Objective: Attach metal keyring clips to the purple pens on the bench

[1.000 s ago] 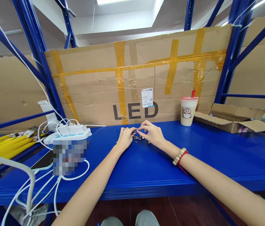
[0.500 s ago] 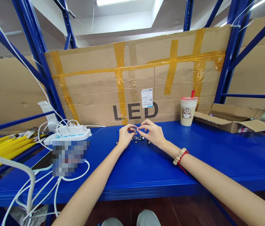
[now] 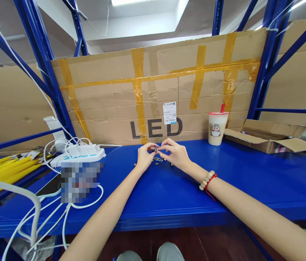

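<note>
My left hand [image 3: 145, 156] and my right hand [image 3: 176, 155] meet fingertip to fingertip above the blue shelf, near its middle. Between them is a small dark metallic piece [image 3: 155, 150], too small to name. The left thumb and fingers pinch it, and the right thumb and index finger press at its right side. Under the hands lie several little metal parts [image 3: 157, 159], partly covered by the fingers. One small round part [image 3: 156, 164] rests just in front of them, and a dark one [image 3: 172, 165] shows below my right hand. A beaded bracelet [image 3: 207, 180] circles my right wrist.
A drink cup [image 3: 216, 132] with a red straw stands at the back right, beside an open cardboard box [image 3: 267, 139]. On the left are a white power strip [image 3: 98, 155], tangled white cables [image 3: 101, 192] and yellow rods [image 3: 14, 172]. A cardboard panel [image 3: 109, 108] closes the back.
My right fingertips have shifted slightly and closed in on the small piece, which now shows more clearly between the hands. The left hand has hardly moved.
</note>
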`<act>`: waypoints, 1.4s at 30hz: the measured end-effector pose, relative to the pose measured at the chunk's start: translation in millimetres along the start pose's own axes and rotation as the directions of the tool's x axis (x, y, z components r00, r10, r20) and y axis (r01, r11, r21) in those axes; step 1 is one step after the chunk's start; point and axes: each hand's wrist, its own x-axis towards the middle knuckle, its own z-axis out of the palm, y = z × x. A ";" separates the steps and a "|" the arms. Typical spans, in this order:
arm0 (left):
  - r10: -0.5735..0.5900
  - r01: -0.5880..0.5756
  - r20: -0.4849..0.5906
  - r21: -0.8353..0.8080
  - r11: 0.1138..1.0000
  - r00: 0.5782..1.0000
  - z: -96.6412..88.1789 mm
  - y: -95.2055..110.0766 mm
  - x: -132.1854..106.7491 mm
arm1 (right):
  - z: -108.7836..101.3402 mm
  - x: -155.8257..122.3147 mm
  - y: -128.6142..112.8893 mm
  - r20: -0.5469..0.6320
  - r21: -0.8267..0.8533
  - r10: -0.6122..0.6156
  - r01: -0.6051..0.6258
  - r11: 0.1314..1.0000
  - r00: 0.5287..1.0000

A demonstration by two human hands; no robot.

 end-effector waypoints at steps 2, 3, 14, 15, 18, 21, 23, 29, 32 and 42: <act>-0.007 0.007 0.015 -0.009 1.000 1.000 0.6 0.2 -0.6 | 0.4 -0.3 0.7 0.009 -0.007 0.010 -0.010 1.000 1.000; -0.008 0.008 0.020 -0.014 1.000 1.000 0.9 0.2 -0.9 | 0.7 -0.4 1.0 0.023 -0.008 0.017 -0.017 1.000 1.000; 0.003 -0.001 -0.046 0.048 0.999 0.999 1.9 1.4 -1.4 | -0.7 0.6 -0.1 0.072 0.003 0.113 -0.114 0.994 0.991; 0.002 0.001 -0.048 0.064 0.998 0.999 1.9 0.9 -1.1 | -1.1 0.9 -0.8 0.069 -0.005 0.120 -0.120 0.993 0.990; -0.017 0.023 -0.053 0.102 0.995 0.998 1.9 -1.0 -0.5 | -2.0 1.7 -2.7 0.062 -0.011 0.134 -0.133 0.991 0.989; -0.059 0.064 -0.036 0.148 0.987 0.998 2.0 -1.8 -0.9 | -2.3 2.0 -4.0 0.060 -0.007 0.139 -0.139 0.990 0.989; -0.057 0.060 -0.019 0.202 0.978 0.998 1.6 -1.3 -1.8 | -2.3 2.0 -4.3 0.059 -0.005 0.140 -0.140 0.990 0.988; -0.070 0.062 0.014 0.308 0.949 0.997 -1.7 -2.6 -4.2 | -1.4 1.4 -2.5 0.067 -0.005 0.152 -0.152 0.988 0.986; -0.090 0.070 0.069 0.258 0.964 0.994 -1.3 -7.5 -3.4 | -1.2 1.5 -1.7 0.090 -0.003 0.155 -0.156 0.988 0.984; -0.241 0.243 0.033 -0.098 0.965 0.970 3.7 -2.8 -0.4 | -5.7 3.2 -4.4 0.022 -0.016 0.190 -0.189 0.982 0.982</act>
